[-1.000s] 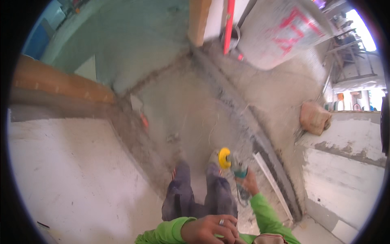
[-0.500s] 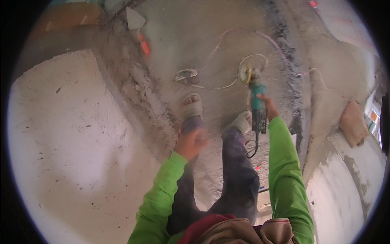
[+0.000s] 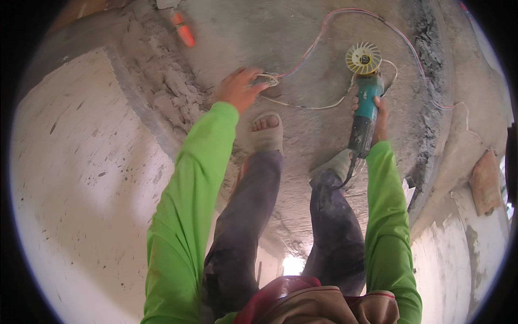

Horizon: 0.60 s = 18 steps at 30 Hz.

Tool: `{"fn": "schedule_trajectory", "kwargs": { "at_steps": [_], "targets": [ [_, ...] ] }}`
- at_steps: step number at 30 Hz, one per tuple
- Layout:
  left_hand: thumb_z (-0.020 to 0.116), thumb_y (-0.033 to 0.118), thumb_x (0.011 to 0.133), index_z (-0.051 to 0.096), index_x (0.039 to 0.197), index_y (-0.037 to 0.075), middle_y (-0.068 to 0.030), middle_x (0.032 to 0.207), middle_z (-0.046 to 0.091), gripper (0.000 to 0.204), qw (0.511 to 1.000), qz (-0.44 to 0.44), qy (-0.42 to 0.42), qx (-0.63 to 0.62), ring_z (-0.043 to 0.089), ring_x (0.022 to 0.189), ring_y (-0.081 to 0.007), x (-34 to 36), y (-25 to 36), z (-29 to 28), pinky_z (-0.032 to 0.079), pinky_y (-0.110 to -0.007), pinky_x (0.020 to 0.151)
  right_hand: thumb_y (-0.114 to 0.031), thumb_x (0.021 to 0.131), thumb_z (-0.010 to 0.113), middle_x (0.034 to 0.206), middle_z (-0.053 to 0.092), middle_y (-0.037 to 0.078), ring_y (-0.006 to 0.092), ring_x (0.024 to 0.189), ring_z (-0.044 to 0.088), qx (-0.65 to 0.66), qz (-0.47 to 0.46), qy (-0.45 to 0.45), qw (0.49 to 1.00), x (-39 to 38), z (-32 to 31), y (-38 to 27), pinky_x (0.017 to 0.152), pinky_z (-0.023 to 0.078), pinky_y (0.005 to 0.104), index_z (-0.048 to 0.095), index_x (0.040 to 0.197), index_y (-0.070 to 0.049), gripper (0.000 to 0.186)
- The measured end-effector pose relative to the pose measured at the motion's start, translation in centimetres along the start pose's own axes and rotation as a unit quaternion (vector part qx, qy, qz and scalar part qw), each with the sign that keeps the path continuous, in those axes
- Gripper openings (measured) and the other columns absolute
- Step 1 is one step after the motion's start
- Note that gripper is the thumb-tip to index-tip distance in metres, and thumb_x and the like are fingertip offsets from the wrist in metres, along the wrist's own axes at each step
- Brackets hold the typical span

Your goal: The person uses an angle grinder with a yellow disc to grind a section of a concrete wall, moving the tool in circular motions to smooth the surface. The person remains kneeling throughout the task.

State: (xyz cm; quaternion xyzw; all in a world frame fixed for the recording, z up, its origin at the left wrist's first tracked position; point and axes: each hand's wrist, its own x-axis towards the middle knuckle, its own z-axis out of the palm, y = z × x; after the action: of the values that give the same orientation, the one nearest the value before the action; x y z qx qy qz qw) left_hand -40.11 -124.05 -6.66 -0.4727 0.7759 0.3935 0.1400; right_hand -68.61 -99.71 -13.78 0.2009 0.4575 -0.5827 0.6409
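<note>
My right hand (image 3: 381, 116) is wrapped round the body of a teal and black angle grinder (image 3: 368, 105), held upright in view above the floor. The grinder's slotted round disc (image 3: 363, 58) faces up toward me, with a yellow rim at its near edge. My left hand (image 3: 240, 89) is stretched forward to the left, thumb and fingers closed about the end of a looped white cable joint (image 3: 268, 80). From this joint a pink and blue wire runs off to the far right, and a white cable curves toward the grinder. The left fingertips are partly hidden.
An orange-handled tool (image 3: 183, 29) lies on the dusty floor at far left. Rubble (image 3: 167, 92) lines the pale slab (image 3: 86, 162) on the left. A brown block (image 3: 485, 182) rests at right. My sandalled feet (image 3: 266, 132) stand between, near the white cable (image 3: 307, 107).
My left hand has moved forward from above my leg to the cable joint. The grinder has come up and right in view, and its disc now faces me clearly. The view has shifted.
</note>
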Motion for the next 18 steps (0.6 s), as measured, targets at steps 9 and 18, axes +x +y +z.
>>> {"fn": "schedule_trajectory", "kwargs": {
  "at_steps": [9, 18],
  "targets": [
    [0.063, 0.034, 0.088, 0.068, 0.097, 0.004, -0.0146, 0.092, 0.068, 0.032, 0.991, 0.000, -0.131, -0.008, 0.063, 0.082, -0.0313, 7.8, 6.1, 4.5, 0.047, -0.040, 0.075, -0.046, 0.070, 0.070, 0.090, 0.061, 0.012, 0.0215, 0.074, 0.062, 0.061, 0.014, 0.008, 0.998, -9.6, 3.3, 0.7, 0.066, 0.055, 0.0341, 0.051, 0.117, 0.000, 0.068],
    [0.061, 0.021, 0.094, 0.067, 0.092, -0.002, -0.0057, 0.080, 0.069, 0.024, 0.934, -0.015, -0.111, -0.339, 0.065, 0.077, -0.0100, -5.4, 20.1, -10.1, 0.052, -0.025, 0.071, -0.039, 0.062, 0.071, 0.087, 0.061, 0.014, 0.0243, 0.071, 0.063, 0.118, -0.016, 0.026, 0.993, -28.9, 7.8, -4.9, 0.066, 0.055, 0.0345, 0.054, 0.113, 0.001, 0.067]
  ]
}}
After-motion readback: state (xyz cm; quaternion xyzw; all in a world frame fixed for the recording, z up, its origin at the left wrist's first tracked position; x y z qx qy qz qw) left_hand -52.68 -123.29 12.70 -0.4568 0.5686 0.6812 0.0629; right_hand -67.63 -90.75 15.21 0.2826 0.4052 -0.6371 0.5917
